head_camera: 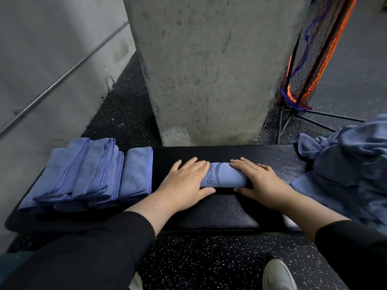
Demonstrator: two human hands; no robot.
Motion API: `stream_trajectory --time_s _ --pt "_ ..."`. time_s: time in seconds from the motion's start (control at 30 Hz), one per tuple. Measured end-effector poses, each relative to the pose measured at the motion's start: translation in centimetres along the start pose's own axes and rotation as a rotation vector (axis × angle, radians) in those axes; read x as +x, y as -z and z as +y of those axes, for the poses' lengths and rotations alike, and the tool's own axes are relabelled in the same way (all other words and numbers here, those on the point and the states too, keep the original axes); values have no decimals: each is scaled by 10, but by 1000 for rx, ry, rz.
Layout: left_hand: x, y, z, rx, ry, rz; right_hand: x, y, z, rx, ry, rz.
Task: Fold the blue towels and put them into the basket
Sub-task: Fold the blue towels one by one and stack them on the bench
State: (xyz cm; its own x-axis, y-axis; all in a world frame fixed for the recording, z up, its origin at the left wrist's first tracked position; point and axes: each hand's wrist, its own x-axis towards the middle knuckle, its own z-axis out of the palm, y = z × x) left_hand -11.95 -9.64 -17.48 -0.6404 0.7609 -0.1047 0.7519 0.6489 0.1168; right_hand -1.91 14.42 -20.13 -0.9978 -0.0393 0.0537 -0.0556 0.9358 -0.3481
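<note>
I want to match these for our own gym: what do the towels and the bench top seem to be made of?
Towel under both hands: soft matte cloth, likely microfibre; it shows a fine nap and woven-in lettering. The folded towels look the same, with stitched edges. Bench: black padded cover, probably vinyl or faux leather, judging by its creased grain and slight sheen.

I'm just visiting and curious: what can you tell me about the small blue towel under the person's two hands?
The towel is soft blue cloth, rolled or folded into a narrow bundle lying crosswise on the black padded bench. Darker blue lettering ending in "NESS" and a curved stripe show on its top. The left hand lies flat over its left end, the right hand over its right end, both pressing down with straight fingers. Only its middle shows.
</note>
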Motion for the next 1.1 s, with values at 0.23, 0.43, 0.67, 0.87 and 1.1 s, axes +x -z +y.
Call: stream_trajectory --time_s 0.23,0.43,0.67,0.87,1.1 --pt "-5 2 0 -4 -4 166 2 10 -2 -14 30 89" --pt "-14 19 6 25 4 268 5 26 -18 -222 -1 276" --pt "-26 43 4 0 69 323 7 43 -46 -121 -81 282" --pt "-35 52 2 -86 80 485 13 50 -90 951 -528 347" --pt "-56 50 17 81 -7 522 16 50 -139 1649 -621 213"
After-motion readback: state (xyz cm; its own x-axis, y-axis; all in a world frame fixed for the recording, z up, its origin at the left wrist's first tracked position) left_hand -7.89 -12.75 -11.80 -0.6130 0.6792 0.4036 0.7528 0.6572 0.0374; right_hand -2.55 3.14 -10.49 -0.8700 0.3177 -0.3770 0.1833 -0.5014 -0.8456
